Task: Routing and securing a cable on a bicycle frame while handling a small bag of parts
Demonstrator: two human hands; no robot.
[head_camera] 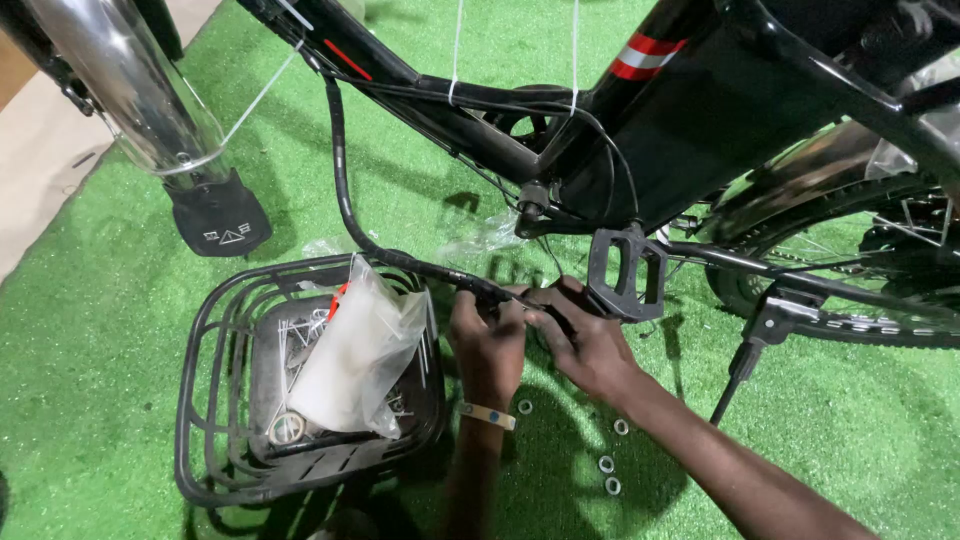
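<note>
Head view, looking down onto green artificial turf [120,330]. The left hand [487,340] is curling its fingers around the end of a black curved metal bar [345,190], which is running down from the black bicycle frame [470,115] and bending toward the hands; a pale band is showing on that wrist. The right hand [590,345] is meeting the left just below the black plastic pedal [627,272], fingers bent and pressing together on the same bar end; what sits between the fingertips is too dark to tell. Both hands are touching each other at the knuckles. Just left of them a black wire basket [205,400] is lying on the turf, holding a clear plastic bag of white parts [355,350] and a small roll of tape [287,428]. Several small silver washers [606,464] are lying loose on the turf between the forearms. A black kickstand [755,345] is standing to the right, beside the rear wheel [850,300]. A chrome mudguard with black flap [160,120] is hanging upper left.
</note>
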